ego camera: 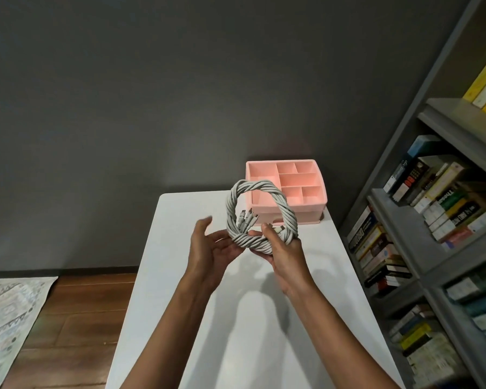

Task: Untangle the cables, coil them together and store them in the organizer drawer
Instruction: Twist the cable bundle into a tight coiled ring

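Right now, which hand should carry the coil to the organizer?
Right. The right hand grips the coil, and the organizer sits ahead on its side; the left hand is open.

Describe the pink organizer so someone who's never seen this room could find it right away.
Start at the white table beside the bookshelf. At its far right corner sits the pink organizer: a box with open top compartments, the only pink thing there.

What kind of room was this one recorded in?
Probably a home study or reading room: a grey bookshelf packed with books on the right, a patterned rug on a wood floor, and a white table holding a pink organizer.
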Available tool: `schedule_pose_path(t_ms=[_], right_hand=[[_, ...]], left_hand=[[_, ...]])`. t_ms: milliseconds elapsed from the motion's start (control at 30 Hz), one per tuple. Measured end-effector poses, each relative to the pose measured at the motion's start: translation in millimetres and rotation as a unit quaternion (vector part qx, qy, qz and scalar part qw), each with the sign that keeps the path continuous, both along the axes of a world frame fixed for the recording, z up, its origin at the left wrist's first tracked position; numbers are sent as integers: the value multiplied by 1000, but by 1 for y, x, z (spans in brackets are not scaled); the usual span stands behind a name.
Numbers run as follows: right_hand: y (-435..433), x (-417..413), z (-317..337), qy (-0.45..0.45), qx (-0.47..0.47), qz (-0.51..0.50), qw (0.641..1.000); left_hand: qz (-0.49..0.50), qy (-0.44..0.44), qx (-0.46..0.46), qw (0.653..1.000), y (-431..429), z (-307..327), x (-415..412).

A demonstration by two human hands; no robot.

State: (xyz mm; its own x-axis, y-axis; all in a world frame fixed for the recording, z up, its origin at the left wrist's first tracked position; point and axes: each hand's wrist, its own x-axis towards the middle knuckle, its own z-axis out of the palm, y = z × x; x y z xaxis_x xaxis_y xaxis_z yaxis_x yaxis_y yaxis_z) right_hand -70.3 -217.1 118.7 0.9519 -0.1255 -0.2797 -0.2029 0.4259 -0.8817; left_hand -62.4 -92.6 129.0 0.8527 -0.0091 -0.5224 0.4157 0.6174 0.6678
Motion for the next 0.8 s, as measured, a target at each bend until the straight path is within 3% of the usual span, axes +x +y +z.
schedule_pose_path(t_ms=[133, 267, 400, 500, 667, 800], right_hand=[[0, 2, -1, 11, 22, 26, 999], [-3, 5, -2, 34, 53, 36, 997], [-4, 7, -3, 24, 25, 26, 999], [-5, 10, -2, 35, 27, 50, 998], [-13, 18, -4, 124, 91, 92, 984], [-20, 24, -4, 157, 86, 138, 974]], left_hand=[[-50, -70, 127, 988, -2, -2, 2], [-68, -126, 201, 969, -3, -6, -1], [-95, -169, 253, 948, -8, -4, 2], [-87, -178, 252, 947, -5, -5, 5], [-133, -202, 170, 955, -2, -6, 4], [-187, -221, 115, 950, 10, -7, 4]])
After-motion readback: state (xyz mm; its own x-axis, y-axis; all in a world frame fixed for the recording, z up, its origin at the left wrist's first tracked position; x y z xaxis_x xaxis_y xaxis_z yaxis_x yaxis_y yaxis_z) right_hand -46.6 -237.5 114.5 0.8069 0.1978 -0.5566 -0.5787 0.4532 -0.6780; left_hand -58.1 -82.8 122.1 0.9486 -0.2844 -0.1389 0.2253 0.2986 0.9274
